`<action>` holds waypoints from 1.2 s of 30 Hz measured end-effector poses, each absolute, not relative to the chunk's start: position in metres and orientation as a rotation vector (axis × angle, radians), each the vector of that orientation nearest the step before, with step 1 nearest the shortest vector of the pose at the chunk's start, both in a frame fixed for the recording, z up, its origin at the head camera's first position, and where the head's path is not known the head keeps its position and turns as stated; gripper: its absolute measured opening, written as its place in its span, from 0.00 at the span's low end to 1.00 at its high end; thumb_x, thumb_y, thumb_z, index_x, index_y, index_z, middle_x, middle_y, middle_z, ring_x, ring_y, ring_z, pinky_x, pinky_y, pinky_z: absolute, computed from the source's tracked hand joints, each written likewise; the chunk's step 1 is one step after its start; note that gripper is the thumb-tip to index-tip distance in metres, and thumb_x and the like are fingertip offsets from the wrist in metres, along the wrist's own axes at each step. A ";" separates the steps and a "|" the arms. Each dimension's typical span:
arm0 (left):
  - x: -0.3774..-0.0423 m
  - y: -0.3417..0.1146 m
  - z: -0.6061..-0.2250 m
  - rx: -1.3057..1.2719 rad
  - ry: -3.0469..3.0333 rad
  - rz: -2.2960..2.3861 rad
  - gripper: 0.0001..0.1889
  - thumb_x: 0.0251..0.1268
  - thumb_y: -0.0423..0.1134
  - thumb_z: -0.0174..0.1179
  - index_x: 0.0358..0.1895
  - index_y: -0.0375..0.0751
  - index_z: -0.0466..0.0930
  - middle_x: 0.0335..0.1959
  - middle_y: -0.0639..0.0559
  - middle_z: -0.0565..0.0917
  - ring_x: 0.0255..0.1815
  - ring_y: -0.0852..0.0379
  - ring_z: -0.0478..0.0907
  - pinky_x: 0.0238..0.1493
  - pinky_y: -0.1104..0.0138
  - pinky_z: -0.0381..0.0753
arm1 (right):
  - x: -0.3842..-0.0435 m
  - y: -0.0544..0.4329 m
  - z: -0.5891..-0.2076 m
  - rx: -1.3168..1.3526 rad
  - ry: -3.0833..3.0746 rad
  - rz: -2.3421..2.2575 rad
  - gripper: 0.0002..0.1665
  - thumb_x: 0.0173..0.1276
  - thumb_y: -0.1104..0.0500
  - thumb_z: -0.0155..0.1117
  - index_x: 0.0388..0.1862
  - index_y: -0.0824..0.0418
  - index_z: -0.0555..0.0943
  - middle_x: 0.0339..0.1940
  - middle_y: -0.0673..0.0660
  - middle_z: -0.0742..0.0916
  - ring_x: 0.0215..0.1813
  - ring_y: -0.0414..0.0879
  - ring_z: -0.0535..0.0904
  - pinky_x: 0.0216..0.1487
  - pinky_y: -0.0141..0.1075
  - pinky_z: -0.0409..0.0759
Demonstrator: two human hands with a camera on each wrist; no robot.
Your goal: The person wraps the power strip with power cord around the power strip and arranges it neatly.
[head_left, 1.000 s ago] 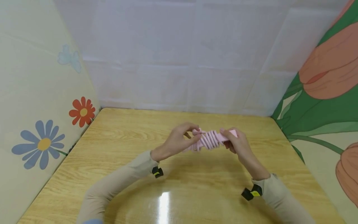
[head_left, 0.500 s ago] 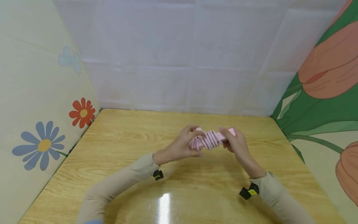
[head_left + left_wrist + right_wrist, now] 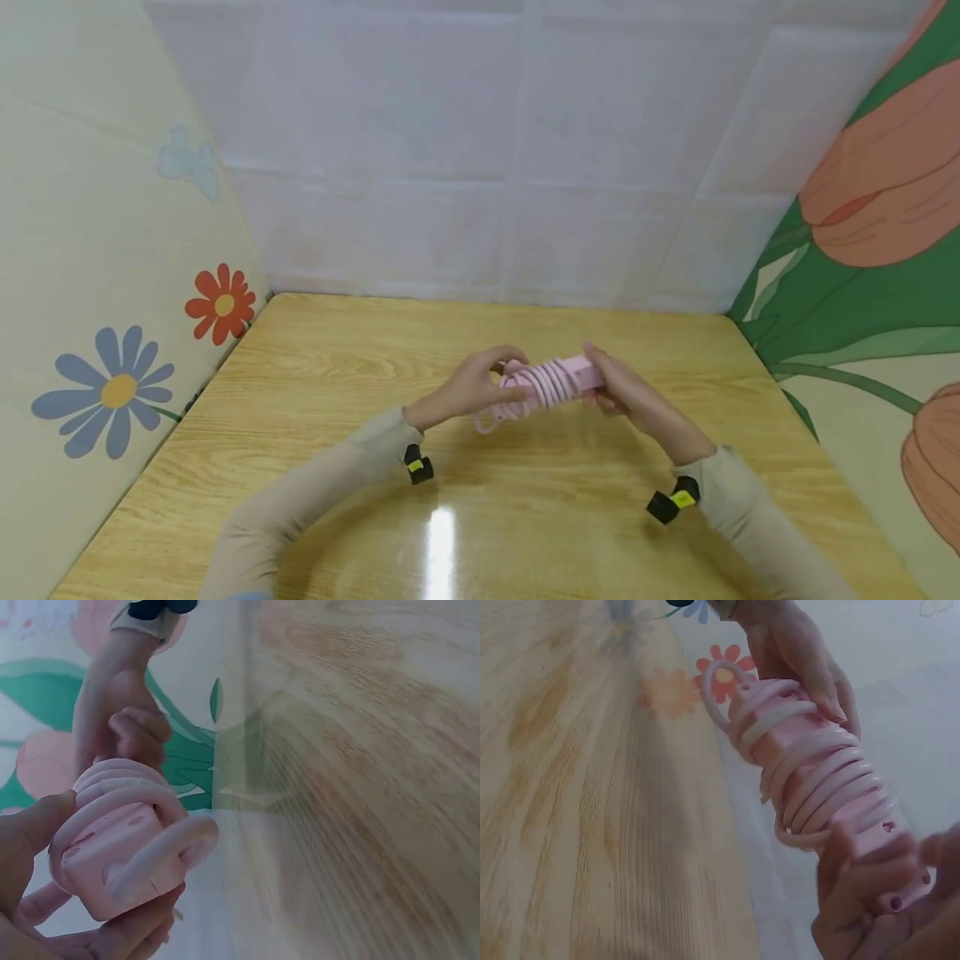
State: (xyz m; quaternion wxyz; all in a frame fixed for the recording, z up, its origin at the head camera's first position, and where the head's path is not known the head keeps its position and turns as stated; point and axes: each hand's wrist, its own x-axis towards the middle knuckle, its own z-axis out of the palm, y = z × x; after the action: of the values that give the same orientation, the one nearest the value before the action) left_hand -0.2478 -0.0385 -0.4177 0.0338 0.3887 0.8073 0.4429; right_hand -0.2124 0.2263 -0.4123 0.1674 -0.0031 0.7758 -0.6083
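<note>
A pink power strip [image 3: 587,372] is held up above the table, with its pale pink cord [image 3: 551,385] wound round it in several turns. My left hand [image 3: 467,388] grips its left end, thumb and fingers on opposite sides over the coils. At the other end my right hand [image 3: 637,404] holds the bare part of the strip between thumb and curled fingers. In the left wrist view the cord leaves the strip's end face [image 3: 124,874] in a loop. Small round holes show along the strip's side in the right wrist view. The plug is not visible.
A wooden table [image 3: 360,342] lies below both hands, with a light reflection near its front. A white cloth wall [image 3: 480,167] stands behind it, and flower-printed walls flank the left and right [image 3: 862,333].
The left hand shifted its grip on the coils, reaching over them and then drawing back to the left end. The strip moved slightly left and toward me, and a cord loop now hangs at its left end.
</note>
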 end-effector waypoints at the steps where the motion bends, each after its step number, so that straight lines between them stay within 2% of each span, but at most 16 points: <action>1: -0.250 -0.040 -0.417 1.137 2.465 1.356 0.23 0.61 0.38 0.71 0.56 0.33 0.78 0.52 0.44 0.83 0.47 0.51 0.81 0.46 0.66 0.82 | -0.213 0.226 -0.412 -0.025 2.233 -1.678 0.35 0.77 0.32 0.42 0.44 0.64 0.72 0.24 0.53 0.78 0.18 0.39 0.66 0.17 0.30 0.65; 5: -0.260 -0.044 -0.415 0.988 2.388 1.349 0.19 0.65 0.37 0.67 0.56 0.33 0.80 0.54 0.42 0.82 0.48 0.49 0.81 0.47 0.65 0.82 | -0.216 0.225 -0.414 -0.137 2.380 -1.460 0.34 0.80 0.38 0.42 0.59 0.69 0.66 0.38 0.62 0.76 0.29 0.46 0.72 0.26 0.38 0.78; 8: -0.268 -0.045 -0.417 0.967 2.377 1.324 0.17 0.65 0.37 0.66 0.54 0.35 0.82 0.52 0.43 0.83 0.45 0.52 0.82 0.45 0.65 0.82 | -0.220 0.226 -0.419 -0.234 2.452 -1.342 0.31 0.82 0.43 0.43 0.64 0.70 0.63 0.38 0.66 0.76 0.30 0.51 0.74 0.30 0.46 0.82; 11: -0.277 -0.045 -0.424 0.964 2.407 1.288 0.15 0.64 0.39 0.68 0.52 0.37 0.83 0.51 0.45 0.84 0.43 0.54 0.81 0.44 0.66 0.82 | -0.226 0.225 -0.425 -0.346 2.514 -1.222 0.24 0.83 0.48 0.43 0.62 0.66 0.63 0.31 0.66 0.78 0.25 0.53 0.76 0.27 0.47 0.82; 15: -0.289 -0.045 -0.435 0.973 2.426 1.227 0.14 0.65 0.38 0.67 0.52 0.37 0.84 0.52 0.45 0.84 0.47 0.53 0.81 0.48 0.65 0.81 | -0.237 0.221 -0.435 -0.488 2.599 -1.039 0.16 0.83 0.52 0.44 0.55 0.64 0.69 0.24 0.61 0.78 0.20 0.49 0.74 0.21 0.40 0.78; 17: -0.294 -0.046 -0.441 0.978 2.426 1.190 0.15 0.67 0.37 0.65 0.54 0.36 0.83 0.54 0.44 0.83 0.50 0.51 0.80 0.52 0.62 0.80 | -0.241 0.219 -0.438 -0.516 2.635 -0.974 0.16 0.83 0.53 0.44 0.53 0.64 0.72 0.25 0.59 0.77 0.21 0.48 0.73 0.21 0.38 0.75; 20: -0.298 -0.048 -0.447 0.993 2.471 1.110 0.18 0.70 0.41 0.63 0.58 0.36 0.80 0.59 0.43 0.80 0.58 0.48 0.76 0.59 0.57 0.76 | -0.246 0.216 -0.441 -0.542 2.715 -0.875 0.17 0.83 0.53 0.44 0.51 0.66 0.74 0.31 0.57 0.77 0.28 0.47 0.73 0.26 0.38 0.73; 23: -0.297 -0.050 -0.449 1.022 2.505 1.065 0.22 0.70 0.42 0.62 0.62 0.33 0.76 0.62 0.40 0.78 0.60 0.44 0.75 0.61 0.54 0.75 | -0.247 0.215 -0.442 -0.585 2.780 -0.827 0.17 0.82 0.54 0.46 0.50 0.67 0.76 0.37 0.59 0.79 0.36 0.50 0.74 0.33 0.41 0.74; 25: -0.295 -0.052 -0.448 1.031 2.505 1.043 0.24 0.68 0.40 0.65 0.62 0.31 0.74 0.63 0.38 0.76 0.59 0.41 0.76 0.60 0.54 0.77 | -0.246 0.215 -0.441 -0.625 2.792 -0.825 0.17 0.82 0.54 0.48 0.50 0.67 0.76 0.41 0.60 0.80 0.41 0.52 0.75 0.38 0.44 0.76; 29: -0.288 -0.058 -0.446 0.966 2.471 0.994 0.30 0.61 0.39 0.71 0.65 0.36 0.73 0.65 0.34 0.70 0.57 0.39 0.75 0.55 0.55 0.80 | -0.244 0.216 -0.440 -0.690 2.783 -0.853 0.16 0.80 0.57 0.51 0.52 0.69 0.77 0.44 0.62 0.83 0.47 0.55 0.78 0.46 0.50 0.78; 32: -0.284 -0.064 -0.445 0.899 2.486 0.910 0.34 0.56 0.43 0.74 0.67 0.44 0.72 0.63 0.36 0.69 0.55 0.43 0.74 0.52 0.57 0.80 | -0.242 0.216 -0.439 -0.694 2.794 -0.844 0.13 0.79 0.58 0.54 0.51 0.68 0.77 0.43 0.60 0.83 0.44 0.53 0.79 0.44 0.49 0.79; 36: -0.280 -0.069 -0.444 0.859 2.510 0.842 0.35 0.56 0.47 0.74 0.66 0.45 0.72 0.52 0.43 0.77 0.46 0.51 0.76 0.42 0.62 0.82 | -0.241 0.217 -0.441 -0.680 2.820 -0.840 0.10 0.77 0.59 0.56 0.46 0.67 0.78 0.37 0.57 0.83 0.37 0.48 0.76 0.37 0.43 0.76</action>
State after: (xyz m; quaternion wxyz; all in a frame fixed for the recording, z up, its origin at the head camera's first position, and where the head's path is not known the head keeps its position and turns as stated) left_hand -0.2802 -0.0688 -0.4437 0.1781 0.3036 0.8875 0.2975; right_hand -0.2412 0.2170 -0.4410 0.0607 -0.2246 0.9321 -0.2777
